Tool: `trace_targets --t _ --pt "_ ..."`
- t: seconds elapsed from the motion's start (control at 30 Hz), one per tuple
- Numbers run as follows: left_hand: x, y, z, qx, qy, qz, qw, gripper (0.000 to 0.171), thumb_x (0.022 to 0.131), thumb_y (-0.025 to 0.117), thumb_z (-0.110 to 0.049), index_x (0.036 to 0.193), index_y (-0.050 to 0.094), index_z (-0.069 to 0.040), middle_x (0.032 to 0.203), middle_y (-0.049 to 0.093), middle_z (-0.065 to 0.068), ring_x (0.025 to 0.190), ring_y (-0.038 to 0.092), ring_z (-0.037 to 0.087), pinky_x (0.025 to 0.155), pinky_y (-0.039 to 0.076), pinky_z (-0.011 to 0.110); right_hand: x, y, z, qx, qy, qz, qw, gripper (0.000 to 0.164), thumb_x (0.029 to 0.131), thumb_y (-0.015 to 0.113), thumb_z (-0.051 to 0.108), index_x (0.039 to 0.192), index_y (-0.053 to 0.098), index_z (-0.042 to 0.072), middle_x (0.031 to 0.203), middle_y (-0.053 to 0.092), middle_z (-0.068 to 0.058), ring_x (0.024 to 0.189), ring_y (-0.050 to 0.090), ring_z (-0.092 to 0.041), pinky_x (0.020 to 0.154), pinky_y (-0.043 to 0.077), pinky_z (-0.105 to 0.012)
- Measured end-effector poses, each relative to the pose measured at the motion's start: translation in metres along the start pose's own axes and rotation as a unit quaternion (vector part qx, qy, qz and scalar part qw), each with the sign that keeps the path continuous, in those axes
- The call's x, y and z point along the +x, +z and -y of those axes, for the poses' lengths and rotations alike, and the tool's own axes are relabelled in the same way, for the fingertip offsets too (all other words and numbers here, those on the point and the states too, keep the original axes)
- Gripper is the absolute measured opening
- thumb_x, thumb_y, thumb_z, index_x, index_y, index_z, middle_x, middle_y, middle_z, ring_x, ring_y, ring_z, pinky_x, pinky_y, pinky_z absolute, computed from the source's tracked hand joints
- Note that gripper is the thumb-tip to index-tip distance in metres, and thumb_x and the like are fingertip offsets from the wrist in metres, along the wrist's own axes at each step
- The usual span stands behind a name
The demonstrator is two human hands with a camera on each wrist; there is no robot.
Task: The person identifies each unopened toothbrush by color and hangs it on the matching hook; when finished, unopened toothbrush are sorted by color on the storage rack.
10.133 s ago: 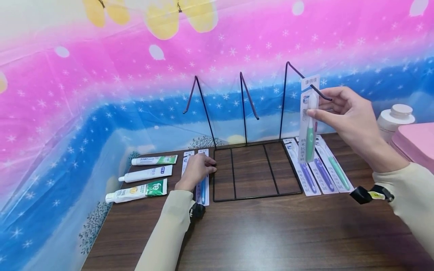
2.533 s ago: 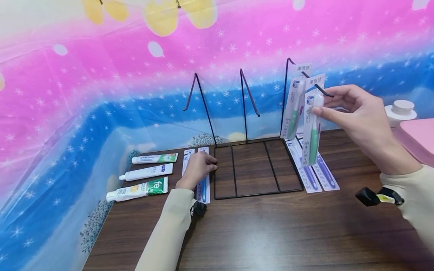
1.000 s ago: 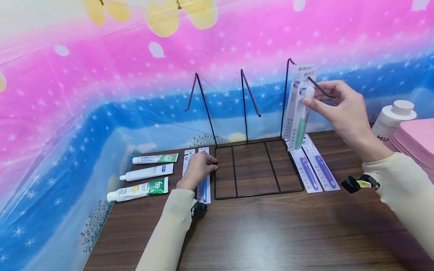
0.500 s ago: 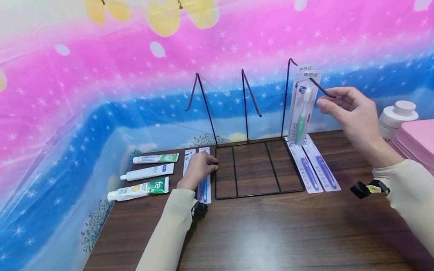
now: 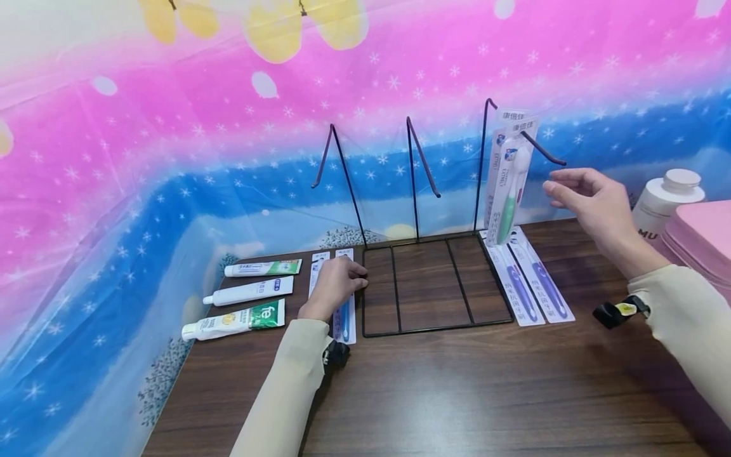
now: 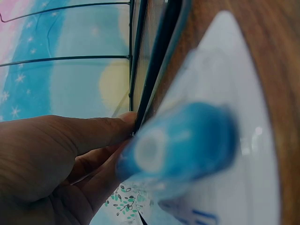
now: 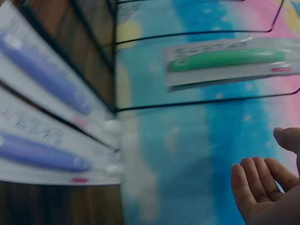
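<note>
My left hand (image 5: 334, 287) pinches the left edge of a black wire display rack (image 5: 435, 328); the left wrist view shows thumb and fingers at the wire, beside a blue packaged toothbrush (image 6: 187, 140). Two green packaged toothbrushes (image 5: 505, 216) hang one before the other on the rack's right hook (image 5: 545, 150). Just right of that hook's tip, my right hand (image 5: 599, 206) is held in the air with fingers apart from the packs and nothing in them. Two purple packaged toothbrushes (image 5: 522, 292) lie on the table by the rack's right side.
Three toothpaste tubes (image 5: 248, 291) lie at the left near the curtain. Two blue packaged toothbrushes lie partly under my left forearm. A white bottle (image 5: 668, 197) and a pink case (image 5: 699, 238) stand at the right. The rack's left and middle hooks (image 5: 422, 158) carry nothing.
The right hand has slid the second green toothbrush back along the right hook, let it go, and moved off to the right and down. The left hand has stayed at the rack.
</note>
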State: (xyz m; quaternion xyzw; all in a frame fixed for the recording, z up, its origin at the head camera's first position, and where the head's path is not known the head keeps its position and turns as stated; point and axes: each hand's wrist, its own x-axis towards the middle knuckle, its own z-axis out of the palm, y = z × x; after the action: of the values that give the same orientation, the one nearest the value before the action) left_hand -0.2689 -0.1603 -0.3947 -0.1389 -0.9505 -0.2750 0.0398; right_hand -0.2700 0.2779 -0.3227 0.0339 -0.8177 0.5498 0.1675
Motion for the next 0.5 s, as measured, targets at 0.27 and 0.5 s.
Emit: trace_targets --t 0.27,0.5 --pt "0.000 0.001 0.001 0.004 -0.003 0.000 1.0000 0.018 0.088 0.073 -0.010 0.105 0.076 -0.007 0.103 0.066 0.005 0.087 0.065 0.017 0.070 0.055 0.028 0.006 0.006 -0.034 -0.121 0.032 0.039 0.991 0.067 0.090 0.060 0.055 0.135 0.054 0.006 0.124 0.059 -0.015 0.098 0.064 -0.028 0.073 0.050 -0.026" --pt "0.001 0.001 0.000 0.002 -0.004 0.003 1.0000 0.019 0.088 0.073 -0.010 0.106 0.076 -0.007 0.103 0.066 0.005 0.087 0.065 0.016 0.069 0.055 0.028 0.011 0.011 -0.063 -0.135 0.093 0.088 0.982 0.079 0.088 0.057 0.062 0.140 0.047 0.004 0.136 0.049 -0.024 0.111 0.058 -0.043 0.089 0.045 -0.056"
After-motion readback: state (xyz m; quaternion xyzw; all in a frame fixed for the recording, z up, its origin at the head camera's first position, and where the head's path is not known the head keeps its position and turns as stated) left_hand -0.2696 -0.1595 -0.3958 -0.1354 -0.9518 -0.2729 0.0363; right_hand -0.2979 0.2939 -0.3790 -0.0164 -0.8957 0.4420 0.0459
